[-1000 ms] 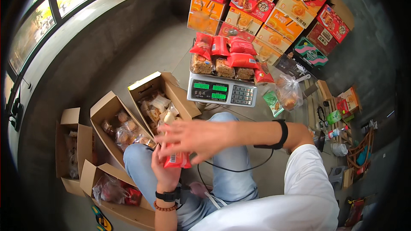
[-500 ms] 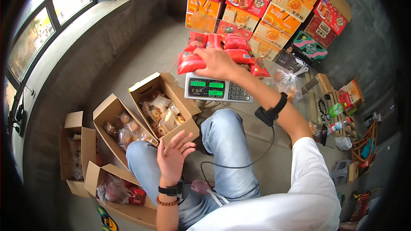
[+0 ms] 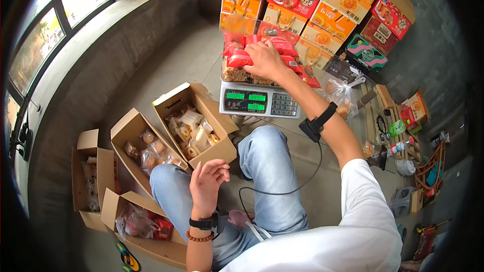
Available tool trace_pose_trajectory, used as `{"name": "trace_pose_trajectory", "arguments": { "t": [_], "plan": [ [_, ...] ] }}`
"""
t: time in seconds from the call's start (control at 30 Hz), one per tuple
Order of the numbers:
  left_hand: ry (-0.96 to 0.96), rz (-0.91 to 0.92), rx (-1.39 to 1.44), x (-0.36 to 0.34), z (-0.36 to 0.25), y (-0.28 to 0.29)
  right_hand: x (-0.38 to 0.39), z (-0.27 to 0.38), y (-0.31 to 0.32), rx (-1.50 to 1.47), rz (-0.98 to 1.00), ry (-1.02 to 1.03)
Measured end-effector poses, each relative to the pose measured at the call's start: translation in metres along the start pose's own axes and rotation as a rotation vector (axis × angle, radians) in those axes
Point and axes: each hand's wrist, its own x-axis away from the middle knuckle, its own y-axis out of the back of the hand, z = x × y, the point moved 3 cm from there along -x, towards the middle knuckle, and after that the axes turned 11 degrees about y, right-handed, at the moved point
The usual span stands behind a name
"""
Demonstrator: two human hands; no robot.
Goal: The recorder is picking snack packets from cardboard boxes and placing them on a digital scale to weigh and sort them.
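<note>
My right hand (image 3: pixel 264 59) reaches over a pile of red snack packets (image 3: pixel 283 46) on a countertop scale (image 3: pixel 259 99). Its fingers curl over one red packet (image 3: pixel 239 59) at the left of the pile; the fingertips are partly hidden. Brown, crumbly-looking pieces in clear wrapping (image 3: pixel 234 74) show below it at the platform's front edge. Green digits glow on the scale's display. My left hand (image 3: pixel 206 184) hovers above my left knee, fingers apart and slightly bent, holding nothing.
Open cartons (image 3: pixel 222 143) with wrapped baked goods stand to the left. Red and orange gift boxes (image 3: pixel 292 0) are stacked behind the scale. A clear bag (image 3: pixel 339 95) lies right of it. From my right wristband (image 3: pixel 313 127) a black cable loops across my lap.
My right hand has moved right and slightly back over the pile. The red packet it held out at the front left now lies farther in, uncovering the brown pieces. My left fingers have curled slightly.
</note>
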Motion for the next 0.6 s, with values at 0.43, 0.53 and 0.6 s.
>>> {"name": "trace_pose_trajectory", "arguments": {
  "t": [0.43, 0.53, 0.6],
  "plan": [
    [0.003, 0.0, -0.021, 0.001, -0.001, -0.001, -0.007, 0.011, -0.003, -0.067, 0.016, 0.009],
    [-0.01, -0.032, -0.052, 0.003, -0.002, 0.0, -0.005, 0.009, -0.004, -0.045, 0.063, -0.005],
    [-0.011, -0.032, -0.049, 0.004, -0.002, 0.001, -0.003, 0.006, -0.004, -0.032, 0.084, -0.02]
  ]
}}
